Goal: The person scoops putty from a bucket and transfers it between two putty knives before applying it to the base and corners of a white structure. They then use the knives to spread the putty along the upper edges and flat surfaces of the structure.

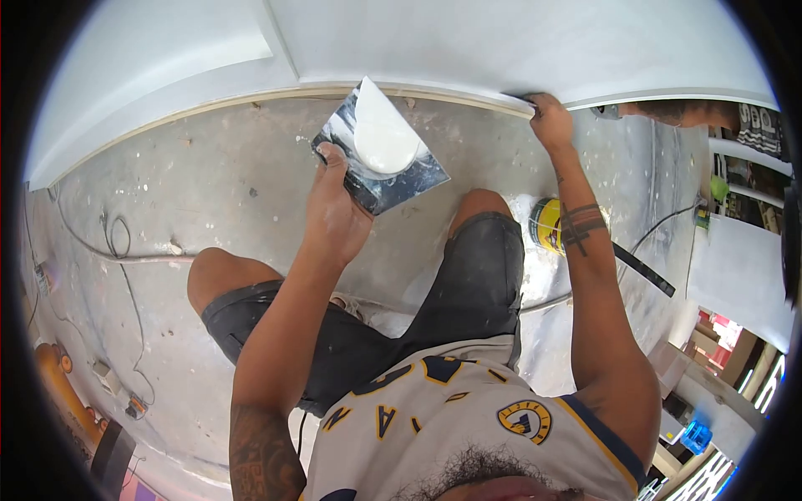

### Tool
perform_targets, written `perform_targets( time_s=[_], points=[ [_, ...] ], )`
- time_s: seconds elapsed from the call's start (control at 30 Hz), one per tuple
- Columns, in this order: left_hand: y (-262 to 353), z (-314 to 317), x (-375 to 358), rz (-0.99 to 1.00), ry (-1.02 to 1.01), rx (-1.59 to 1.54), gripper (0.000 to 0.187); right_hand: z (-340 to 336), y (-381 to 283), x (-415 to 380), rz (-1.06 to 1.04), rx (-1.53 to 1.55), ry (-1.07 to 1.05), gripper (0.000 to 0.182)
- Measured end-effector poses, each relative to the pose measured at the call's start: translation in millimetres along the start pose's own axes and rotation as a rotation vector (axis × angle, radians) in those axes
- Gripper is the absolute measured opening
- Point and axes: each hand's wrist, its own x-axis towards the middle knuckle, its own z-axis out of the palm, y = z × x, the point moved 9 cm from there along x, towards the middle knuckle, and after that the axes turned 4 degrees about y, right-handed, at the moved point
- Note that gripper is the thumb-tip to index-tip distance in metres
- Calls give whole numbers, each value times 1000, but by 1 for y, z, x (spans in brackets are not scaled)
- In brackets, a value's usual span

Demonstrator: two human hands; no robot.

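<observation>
My left hand (pixel 338 204) grips a dark square plate (pixel 401 188) by its near corner, with the thumb on top. On the plate lies a smooth heap of white putty (pixel 383 138). My right hand (pixel 551 123) is stretched forward to the bottom edge of the white wall panel (pixel 518 46), its fingers closed round a putty knife (pixel 520 98). The knife's blade lies along the panel edge; its handle is mostly hidden by the hand. Below my right forearm stands a yellow and black bucket (pixel 546 225), partly covered by the arm.
Another person's arm (pixel 668 112) reaches along the panel edge at the right. Cables (pixel 121 242) run over the spotted concrete floor (pixel 225 200) on the left. A dark flat bar (pixel 643 269) lies right of my arm. Shelves (pixel 748 159) stand at the far right.
</observation>
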Motion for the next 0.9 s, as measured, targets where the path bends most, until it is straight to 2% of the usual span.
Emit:
perform_targets(
  time_s=[0.07,0.13,0.2,0.33,0.47,0.9],
  points=[
    [-2,-5,-1,-2,33,13,50,10,1,-13,-75,-32,107,33],
    [-3,-5,-1,7,22,20,50,10,3,-18,-27,-52,77,36],
    [-3,-4,-3,15,14,28,50,9,6,-16,-40,5,-57,35],
    [-2,-2,-1,12,22,25,49,-13,21,-7,11,18,-71,30],
    [-3,-5,0,-12,14,3,49,-19,32,2,26,29,-20,28],
    [-1,-4,-1,14,14,2,48,6,29,-32,25,27,39,37]
  ],
)
